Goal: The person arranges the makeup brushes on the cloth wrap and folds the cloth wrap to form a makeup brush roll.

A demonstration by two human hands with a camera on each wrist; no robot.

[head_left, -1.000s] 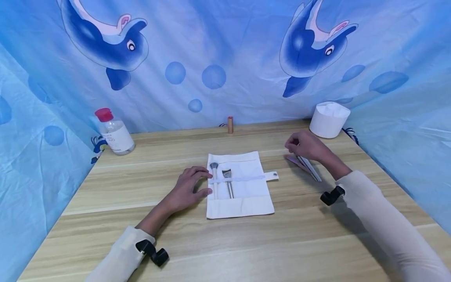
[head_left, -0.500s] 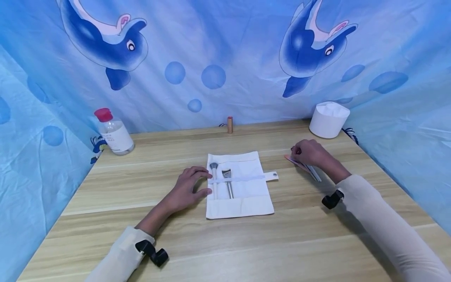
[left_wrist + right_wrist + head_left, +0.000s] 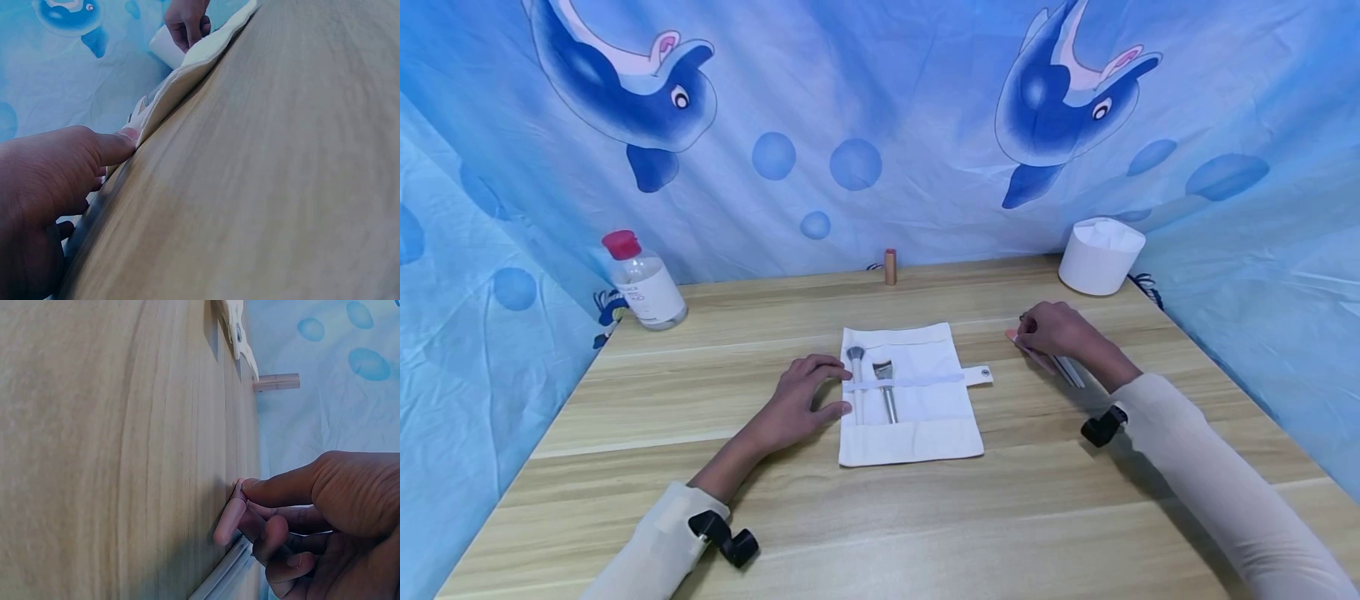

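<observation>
A white cloth brush roll (image 3: 936,408) lies unfolded mid-table, holding a white-handled brush (image 3: 857,383) and a silver-handled brush (image 3: 891,402) under its band. My left hand (image 3: 797,404) rests at its left edge, fingers relaxed; in the left wrist view the thumb of this left hand (image 3: 56,181) touches the cloth (image 3: 178,84). To the right, my right hand (image 3: 1060,333) is low over the table. In the right wrist view, the right hand (image 3: 337,519) pinches the end of a pink-handled tool (image 3: 230,522), with silver handles (image 3: 222,575) beside it. Its fingers partly hide these.
A clear bottle with a red cap (image 3: 651,292) stands at the back left. A small copper-coloured tube (image 3: 891,267) stands at the back middle, and a white round container (image 3: 1101,257) at the back right. Blue dolphin-print cloth hangs around the wooden table (image 3: 820,517).
My right hand has come down and slightly towards me onto the slim tools, its fingers now at the pink one. The left hand and the roll have stayed in place.
</observation>
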